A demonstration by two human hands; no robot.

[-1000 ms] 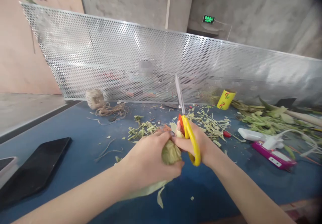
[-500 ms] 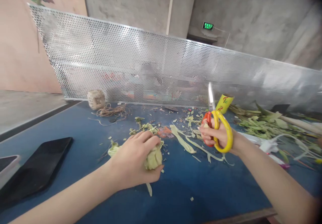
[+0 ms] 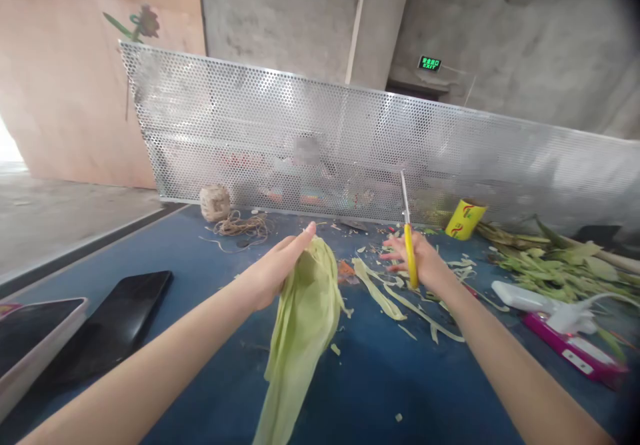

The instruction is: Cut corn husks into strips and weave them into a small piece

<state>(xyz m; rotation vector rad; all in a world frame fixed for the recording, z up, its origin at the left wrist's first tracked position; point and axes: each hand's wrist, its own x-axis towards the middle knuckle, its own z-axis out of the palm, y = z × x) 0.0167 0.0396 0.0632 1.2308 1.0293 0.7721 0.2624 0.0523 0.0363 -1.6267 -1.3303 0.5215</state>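
Observation:
My left hand [image 3: 274, 270] pinches the top of a long pale green corn husk [image 3: 300, 325], which hangs down unfolded over the blue table [image 3: 370, 378]. My right hand [image 3: 420, 261] is closed round yellow-handled scissors [image 3: 407, 231], blades pointing up, a little right of the husk. Cut husk strips [image 3: 385, 295] lie on the table between my hands.
A perforated metal screen [image 3: 350, 145] stands along the table's far edge. A twine ball [image 3: 215, 202] with loose twine sits at the back left. A black tablet [image 3: 115, 325] and a tray [image 3: 35, 345] lie left. A yellow cup [image 3: 465, 219], leaves [image 3: 555, 265] and a pink device [image 3: 575, 348] lie right.
The bunched husk in my left hand has been lifted and now hangs open and long. My right hand with the scissors has drifted slightly left and turned edge-on.

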